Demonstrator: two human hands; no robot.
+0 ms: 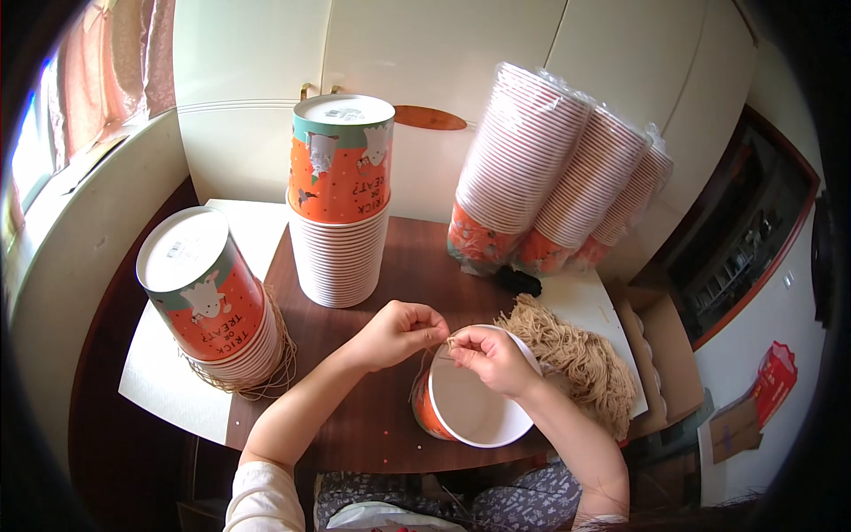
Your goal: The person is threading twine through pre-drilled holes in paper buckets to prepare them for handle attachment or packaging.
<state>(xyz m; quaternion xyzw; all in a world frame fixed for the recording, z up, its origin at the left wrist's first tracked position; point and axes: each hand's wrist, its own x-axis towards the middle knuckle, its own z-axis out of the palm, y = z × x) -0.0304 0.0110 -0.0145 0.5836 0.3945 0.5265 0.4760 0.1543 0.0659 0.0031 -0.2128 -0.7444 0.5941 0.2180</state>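
Note:
An orange paper bucket [434, 417] with a white rim and pale inside stands tilted at the table's near edge, its mouth toward me. Over its far rim, my left hand [409, 332] pinches a thin tan string. My right hand [495, 360] is closed in a pinch on the same string, fingertips almost meeting those of the left. Part of the string hangs down by the bucket's left side; the exact crossing between the fingers is too small to make out. Beside the bucket, to the right, lies a heap of tan strings [581, 359].
On the left stands a stack of orange buckets [213, 306] with strings looped round its base. Another upturned stack [339, 253] is farther back. Plastic-wrapped stacks [523, 151] lean at the back right, near a black object [519, 281]. A cardboard box [669, 372] sits beyond the table's right edge.

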